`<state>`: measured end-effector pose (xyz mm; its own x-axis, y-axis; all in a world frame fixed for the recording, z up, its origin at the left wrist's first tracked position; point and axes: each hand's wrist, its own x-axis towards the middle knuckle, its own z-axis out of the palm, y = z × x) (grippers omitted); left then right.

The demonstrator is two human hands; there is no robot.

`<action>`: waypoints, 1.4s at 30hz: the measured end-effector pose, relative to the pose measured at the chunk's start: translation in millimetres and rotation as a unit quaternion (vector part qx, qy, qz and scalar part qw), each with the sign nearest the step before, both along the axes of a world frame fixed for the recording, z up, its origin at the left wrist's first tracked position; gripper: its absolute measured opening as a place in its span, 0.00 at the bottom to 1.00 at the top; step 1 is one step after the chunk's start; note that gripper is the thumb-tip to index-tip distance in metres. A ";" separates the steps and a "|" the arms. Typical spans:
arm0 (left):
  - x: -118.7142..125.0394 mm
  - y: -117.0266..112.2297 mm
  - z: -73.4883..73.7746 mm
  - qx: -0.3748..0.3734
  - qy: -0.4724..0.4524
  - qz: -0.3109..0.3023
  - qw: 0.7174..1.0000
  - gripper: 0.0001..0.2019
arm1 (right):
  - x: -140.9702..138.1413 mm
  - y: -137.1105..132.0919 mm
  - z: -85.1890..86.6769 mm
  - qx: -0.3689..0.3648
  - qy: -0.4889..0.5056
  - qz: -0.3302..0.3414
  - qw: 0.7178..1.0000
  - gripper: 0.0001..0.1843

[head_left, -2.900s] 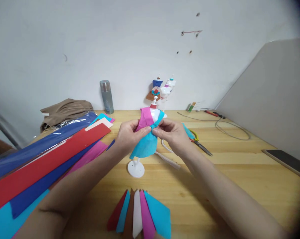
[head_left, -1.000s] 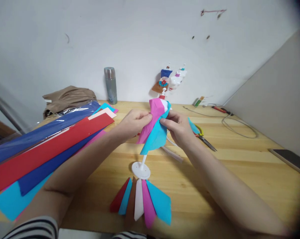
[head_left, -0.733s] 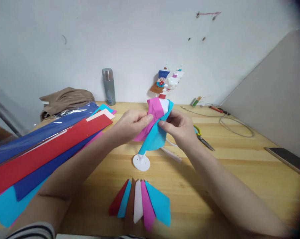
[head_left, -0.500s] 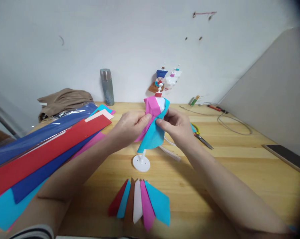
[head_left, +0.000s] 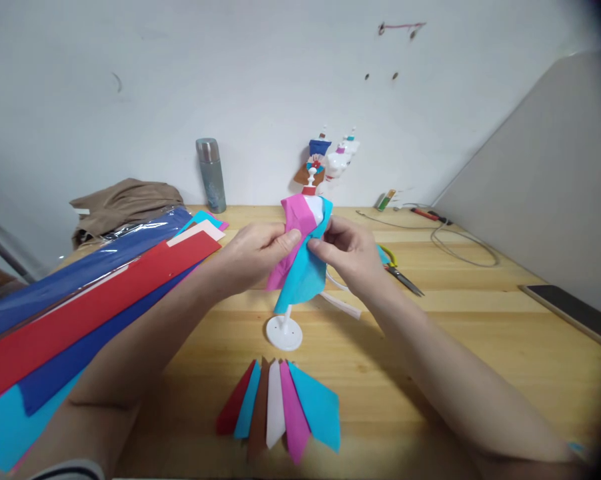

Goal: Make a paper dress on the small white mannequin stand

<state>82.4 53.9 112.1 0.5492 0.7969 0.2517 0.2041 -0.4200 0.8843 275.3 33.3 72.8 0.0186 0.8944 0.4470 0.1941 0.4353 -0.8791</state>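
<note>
A small white dress form point(head_left: 310, 205) stands tilted on a round white base, with a red band at its neck. Magenta fabric point(head_left: 298, 212) and turquoise fabric point(head_left: 305, 273) cross over its front. My left hand point(head_left: 265, 250) pinches the magenta piece at the waist, thumb in front and the other fingers mostly hidden behind. Opposite it, my right hand point(head_left: 348, 250) grips the turquoise piece at the side between thumb and fingers. In front of the base, several folded strips point(head_left: 274, 407) in red, turquoise, brown, pale pink and magenta lie fanned out.
Layered coloured sheets point(head_left: 100, 300) cover the left side, beside a brown cloth point(head_left: 128, 203). A flask point(head_left: 211, 177) and more small dress forms point(head_left: 338, 160) stand at the wall. Scissors point(head_left: 404, 280), a cable point(head_left: 463, 257) and a phone point(head_left: 575, 310) lie to the right.
The dress form leans slightly more to the left at the top. Both hands keep their hold on the fabric, and the whole view has shifted a little.
</note>
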 end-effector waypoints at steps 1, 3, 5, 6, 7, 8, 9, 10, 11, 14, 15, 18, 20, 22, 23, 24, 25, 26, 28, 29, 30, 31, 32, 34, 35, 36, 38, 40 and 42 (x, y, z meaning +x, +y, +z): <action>-0.4 0.6 0.0 0.012 0.016 -0.007 1.000 0.17 | -0.1 0.0 -0.2 0.001 0.001 0.001 1.000 0.12; -0.4 1.1 -0.3 0.033 0.043 -0.011 0.998 0.17 | -0.1 -0.1 -0.4 0.003 0.003 0.001 1.000 0.11; 0.6 0.4 -1.0 0.045 0.051 -0.012 0.998 0.15 | -0.3 -0.3 -0.3 0.005 0.002 -0.001 1.000 0.10; 1.4 -0.3 -1.6 0.049 0.052 -0.013 0.997 0.14 | -0.3 -0.5 -0.1 0.006 0.000 -0.004 1.000 0.09; 2.2 -1.1 -2.3 0.051 0.051 -0.013 0.997 0.13 | -0.4 -0.8 0.3 0.007 -0.002 -0.007 1.000 0.09; 3.2 -2.0 -3.1 0.052 0.049 -0.013 0.997 0.12 | -0.5 -1.2 0.7 0.008 -0.005 -0.011 1.000 0.09; 4.1 -2.8 -4.0 0.051 0.044 -0.010 0.998 0.11 | -0.6 -1.7 1.3 0.010 -0.007 -0.014 1.000 0.09; 5.2 -3.6 -5.1 0.048 0.036 -0.005 0.998 0.10 | -0.7 -2.2 1.8 0.011 -0.010 -0.016 1.000 0.10; 6.3 -4.1 -6.4 0.044 0.026 0.001 0.999 0.10 | -0.9 -2.7 2.3 0.013 -0.011 -0.017 1.000 0.10; 10.1 -3.5 -11.0 0.026 -0.013 0.012 0.999 0.10 | -1.7 -4.0 3.5 0.016 -0.010 -0.016 1.000 0.12; 11.4 -2.4 -12.6 0.019 -0.029 0.014 0.999 0.11 | -2.0 -4.3 3.8 0.016 -0.009 -0.015 1.000 0.12; 14.5 2.8 -15.9 -0.021 -0.077 0.008 0.997 0.13 | -2.3 -3.8 4.4 0.010 0.007 -0.005 1.000 0.14; 15.0 6.3 -15.8 -0.058 -0.100 -0.007 0.993 0.14 | -1.4 -2.9 5.1 -0.008 0.032 0.015 0.999 0.17; 14.3 7.9 -13.6 -0.085 -0.115 -0.017 0.990 0.14 | 0.7 -3.0 6.3 -0.035 0.058 0.040 0.997 0.20; 13.7 7.9 -12.1 -0.091 -0.118 -0.016 0.989 0.12 | 2.0 -3.7 7.1 -0.046 0.066 0.050 0.995 0.21; 13.0 7.4 -10.5 -0.096 -0.121 -0.017 0.988 0.10 | 3.4 -4.9 8.1 -0.058 0.069 0.053 0.994 0.21; 12.4 6.6 -8.9 -0.096 -0.125 -0.014 0.987 0.08 | 4.6 -6.4 9.3 -0.068 0.073 0.059 0.993 0.21; 11.8 5.6 -7.2 -0.098 -0.119 -0.016 0.988 0.06 | 5.5 -8.2 10.8 -0.065 0.074 0.065 0.993 0.18; 10.7 4.0 -4.1 -0.081 -0.100 -0.023 0.991 0.04 | 5.7 -12.3 14.8 -0.068 0.071 0.063 0.993 0.14; 10.3 3.5 -2.6 -0.073 -0.091 -0.026 0.993 0.05 | 5.0 -14.5 17.2 -0.070 0.066 0.057 0.994 0.13; 9.8 3.1 -1.1 -0.060 -0.082 -0.025 0.995 0.06 | 3.8 -16.9 19.8 -0.081 0.065 0.058 0.993 0.12; 9.3 3.1 0.2 -0.048 -0.065 -0.027 0.996 0.06 | 2.3 -19.3 22.4 -0.088 0.062 0.057 0.993 0.12; 8.7 3.5 1.3 -0.037 -0.054 -0.029 0.997 0.07 | 0.8 -21.6 24.7 -0.094 0.059 0.055 0.992 0.12; 6.8 6.1 2.6 -0.013 -0.036 -0.034 0.999 0.07 | -1.2 -24.8 27.3 -0.095 0.045 0.055 0.993 0.15; 5.2 8.5 2.7 0.003 -0.035 -0.036 0.999 0.07 | -1.1 -25.3 27.3 -0.090 0.038 0.056 0.994 0.17; 3.0 11.6 2.8 0.019 -0.039 -0.039 0.998 0.08 | 0.0 -24.7 26.2 -0.081 0.031 0.055 0.995 0.18; -3.1 19.5 3.4 0.050 -0.061 -0.034 0.996 0.09 | 5.1 -20.8 21.7 -0.054 0.027 0.041 0.997 0.19; -10.9 27.6 5.7 0.058 -0.088 -0.009 0.994 0.09 | 12.4 -14.9 15.2 -0.024 0.011 0.008 1.000 0.18; -19.1 34.4 9.3 0.040 -0.119 0.024 0.992 0.07 | 17.6 -10.7 8.8 -0.039 -0.092 0.013 0.995 0.15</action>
